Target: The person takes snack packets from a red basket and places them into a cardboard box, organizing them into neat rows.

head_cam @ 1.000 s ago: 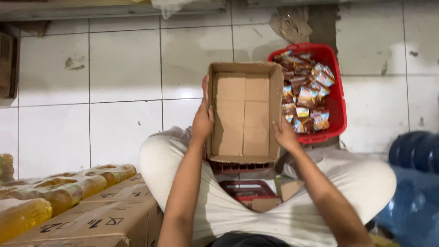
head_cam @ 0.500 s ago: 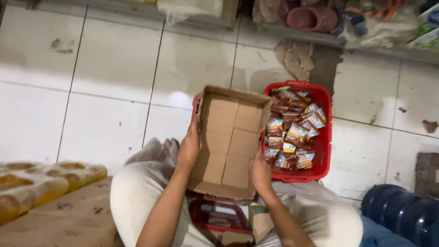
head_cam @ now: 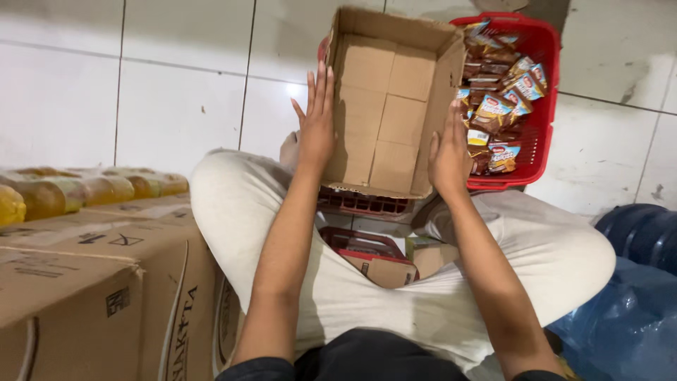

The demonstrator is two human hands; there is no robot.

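- Left hand flat on the left wall of the empty cardboard box, fingers straight and together; right hand pressed flat on the right wall, fingers extended.
- Box sits open-topped over the person's crossed legs, beside the red basket of snack packets.
- Looks light and stiff-walled, though squeezing could buckle it; best held by opposite walls.

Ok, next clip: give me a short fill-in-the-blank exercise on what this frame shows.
1. The left hand and right hand press flat against the sides of an open ____ box.
2. Inside, that box is ____.
3. The snack packets lie in a ____ plastic basket.
4. The basket sits on the person's ____ side of the box.

Missing words: cardboard; empty; red; right
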